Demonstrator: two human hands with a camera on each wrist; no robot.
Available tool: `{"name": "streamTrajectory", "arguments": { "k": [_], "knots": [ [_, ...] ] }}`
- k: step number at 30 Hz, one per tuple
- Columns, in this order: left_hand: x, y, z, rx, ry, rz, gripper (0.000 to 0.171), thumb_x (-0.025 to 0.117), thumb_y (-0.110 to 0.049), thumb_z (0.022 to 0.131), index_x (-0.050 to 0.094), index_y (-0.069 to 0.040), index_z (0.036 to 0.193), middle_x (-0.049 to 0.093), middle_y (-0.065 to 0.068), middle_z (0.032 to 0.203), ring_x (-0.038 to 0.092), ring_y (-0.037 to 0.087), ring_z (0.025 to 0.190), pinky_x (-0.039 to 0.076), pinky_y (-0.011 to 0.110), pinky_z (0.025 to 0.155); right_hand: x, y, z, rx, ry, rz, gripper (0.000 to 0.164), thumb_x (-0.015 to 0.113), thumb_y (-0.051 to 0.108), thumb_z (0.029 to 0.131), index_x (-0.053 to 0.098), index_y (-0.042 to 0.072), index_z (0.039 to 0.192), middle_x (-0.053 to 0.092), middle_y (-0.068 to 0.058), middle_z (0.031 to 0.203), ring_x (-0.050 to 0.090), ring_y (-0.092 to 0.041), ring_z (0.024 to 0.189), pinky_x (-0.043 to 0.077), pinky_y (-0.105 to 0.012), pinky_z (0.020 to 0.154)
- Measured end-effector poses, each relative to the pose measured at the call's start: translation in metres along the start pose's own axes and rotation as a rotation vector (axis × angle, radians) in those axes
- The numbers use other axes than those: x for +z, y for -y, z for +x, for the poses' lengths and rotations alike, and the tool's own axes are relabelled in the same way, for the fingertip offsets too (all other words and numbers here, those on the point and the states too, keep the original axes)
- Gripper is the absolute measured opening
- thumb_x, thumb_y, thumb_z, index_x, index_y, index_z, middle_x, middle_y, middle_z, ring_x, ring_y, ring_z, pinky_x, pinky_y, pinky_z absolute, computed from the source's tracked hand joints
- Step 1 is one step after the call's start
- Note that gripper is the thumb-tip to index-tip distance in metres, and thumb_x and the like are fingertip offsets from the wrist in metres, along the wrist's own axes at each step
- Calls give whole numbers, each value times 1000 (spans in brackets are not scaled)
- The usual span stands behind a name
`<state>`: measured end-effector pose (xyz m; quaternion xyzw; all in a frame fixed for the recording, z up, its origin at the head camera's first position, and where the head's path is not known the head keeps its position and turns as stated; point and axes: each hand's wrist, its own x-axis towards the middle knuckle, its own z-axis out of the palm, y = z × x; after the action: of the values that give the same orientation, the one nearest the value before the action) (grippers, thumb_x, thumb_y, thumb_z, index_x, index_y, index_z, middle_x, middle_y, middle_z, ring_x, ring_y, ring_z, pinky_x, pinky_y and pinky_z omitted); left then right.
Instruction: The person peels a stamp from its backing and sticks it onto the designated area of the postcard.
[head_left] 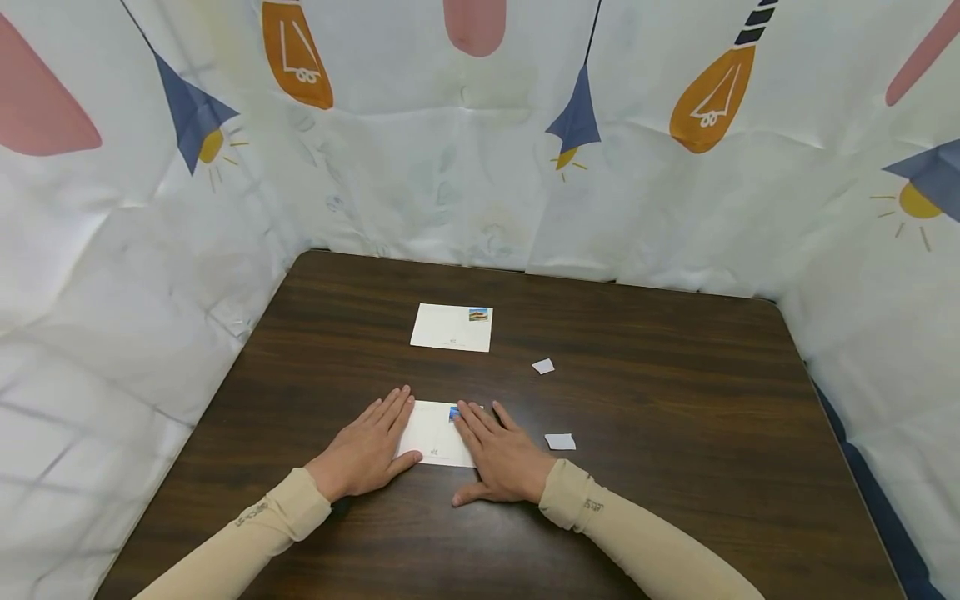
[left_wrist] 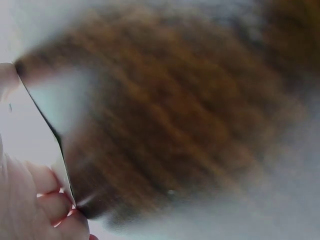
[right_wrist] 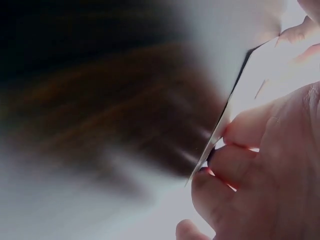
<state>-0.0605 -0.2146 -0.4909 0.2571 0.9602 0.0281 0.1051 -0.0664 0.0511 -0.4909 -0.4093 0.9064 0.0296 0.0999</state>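
A white postcard (head_left: 437, 442) with a blue stamp (head_left: 453, 414) near its top right corner lies on the dark wooden table. My left hand (head_left: 366, 448) lies over its left edge, fingers straight and the thumb reaching onto the face. My right hand (head_left: 501, 454) covers its right side, fingers straight, fingertips touching the stamp and thumb spread on the table side. In the left wrist view the hand (left_wrist: 37, 200) lies along the card's edge; in the right wrist view the fingers (right_wrist: 235, 165) do too. Both wrist views are blurred.
Farther back lies a second white postcard (head_left: 446, 329) with a colourful stamp (head_left: 478, 315). Two small white paper pieces lie to the right, one farther paper piece (head_left: 543, 366) and one nearer paper piece (head_left: 560, 442). A patterned white curtain (head_left: 465, 183) encloses the table.
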Motion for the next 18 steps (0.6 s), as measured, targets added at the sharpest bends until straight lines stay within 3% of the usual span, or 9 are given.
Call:
{"name": "streamTrajectory", "arguments": {
  "k": [18],
  "knots": [
    [0, 0, -2, -22, 11, -15, 88, 56, -56, 101, 31, 5, 159, 29, 23, 170, 33, 39, 157, 34, 55, 127, 3, -7, -15, 11, 12, 31, 110, 51, 83, 89, 27, 6, 164, 22, -13, 174, 25, -24, 162, 27, -48, 132]
  ]
}}
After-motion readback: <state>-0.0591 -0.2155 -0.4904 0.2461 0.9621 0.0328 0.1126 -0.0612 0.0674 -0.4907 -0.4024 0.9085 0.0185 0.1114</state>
